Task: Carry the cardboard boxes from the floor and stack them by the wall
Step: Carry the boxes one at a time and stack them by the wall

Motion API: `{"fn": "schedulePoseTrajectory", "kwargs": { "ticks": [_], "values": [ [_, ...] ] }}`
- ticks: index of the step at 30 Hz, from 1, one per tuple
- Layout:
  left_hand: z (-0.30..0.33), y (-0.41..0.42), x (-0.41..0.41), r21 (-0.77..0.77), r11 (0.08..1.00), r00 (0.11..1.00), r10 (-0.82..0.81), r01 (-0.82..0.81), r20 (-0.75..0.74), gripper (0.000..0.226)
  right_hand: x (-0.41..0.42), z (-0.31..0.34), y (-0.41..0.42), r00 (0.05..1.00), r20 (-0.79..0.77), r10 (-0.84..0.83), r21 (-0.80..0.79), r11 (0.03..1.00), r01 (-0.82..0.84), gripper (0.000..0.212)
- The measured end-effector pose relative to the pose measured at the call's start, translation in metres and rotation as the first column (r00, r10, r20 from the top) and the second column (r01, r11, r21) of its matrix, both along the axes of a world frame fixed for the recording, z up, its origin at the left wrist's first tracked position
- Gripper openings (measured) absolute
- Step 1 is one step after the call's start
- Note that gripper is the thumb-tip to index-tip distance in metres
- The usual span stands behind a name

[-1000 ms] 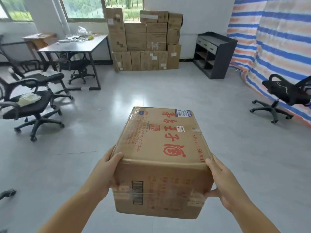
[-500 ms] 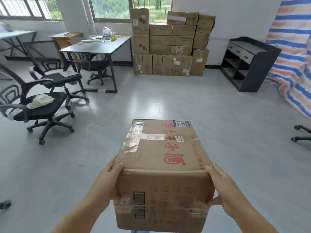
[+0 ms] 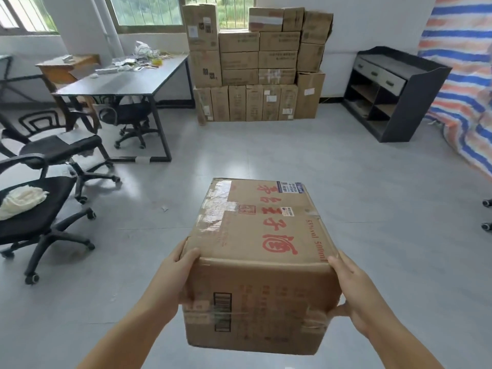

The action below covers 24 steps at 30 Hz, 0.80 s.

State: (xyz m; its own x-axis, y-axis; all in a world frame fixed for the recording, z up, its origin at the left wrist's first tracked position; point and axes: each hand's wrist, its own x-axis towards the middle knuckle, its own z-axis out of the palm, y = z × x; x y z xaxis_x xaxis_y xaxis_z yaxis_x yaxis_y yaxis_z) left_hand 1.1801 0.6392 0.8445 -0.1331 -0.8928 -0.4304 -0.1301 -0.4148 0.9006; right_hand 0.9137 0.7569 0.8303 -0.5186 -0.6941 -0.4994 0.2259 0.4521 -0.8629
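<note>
Both hands, left hand (image 3: 173, 278) and right hand (image 3: 355, 296), are gripping the cardboard box (image 3: 261, 262) mid-air, fingers wrapped round its sides. Stack (image 3: 255, 67) by the wall's looking mostly built, this 1 isn't placed yet.

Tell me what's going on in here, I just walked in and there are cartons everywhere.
A person is carrying a taped cardboard box with red lettering, held off the floor between both hands: the left hand grips its left side, the right hand its right. Ahead, a stack of boxes already stands against the far wall under the window, between a dark table and a black cabinet. Office chairs stand to the left.
</note>
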Motion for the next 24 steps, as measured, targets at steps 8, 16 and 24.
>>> {"fn": "schedulePoseTrajectory", "kwargs": {
  "ticks": [8,16,24],
  "values": [
    [-0.019,-0.145,-0.078,0.053,0.999,1.0,0.002,-0.002,-0.001,0.027,-0.08,-0.025,-0.161,0.999,-0.025,0.04,0.038,0.998,-0.039,0.029],
    [-0.02,-0.29,-0.17,0.045,0.993,0.994,0.106,-0.104,-0.029,0.034,-0.181,-0.013,-0.331,0.99,-0.058,0.13,0.031,0.991,-0.128,0.025],
    [-0.031,-0.429,-0.223,0.08,0.988,0.991,0.133,-0.131,-0.021,0.032,-0.237,-0.023,-0.478,0.983,-0.038,0.178,0.079,0.981,-0.175,0.026]
  ]
}}
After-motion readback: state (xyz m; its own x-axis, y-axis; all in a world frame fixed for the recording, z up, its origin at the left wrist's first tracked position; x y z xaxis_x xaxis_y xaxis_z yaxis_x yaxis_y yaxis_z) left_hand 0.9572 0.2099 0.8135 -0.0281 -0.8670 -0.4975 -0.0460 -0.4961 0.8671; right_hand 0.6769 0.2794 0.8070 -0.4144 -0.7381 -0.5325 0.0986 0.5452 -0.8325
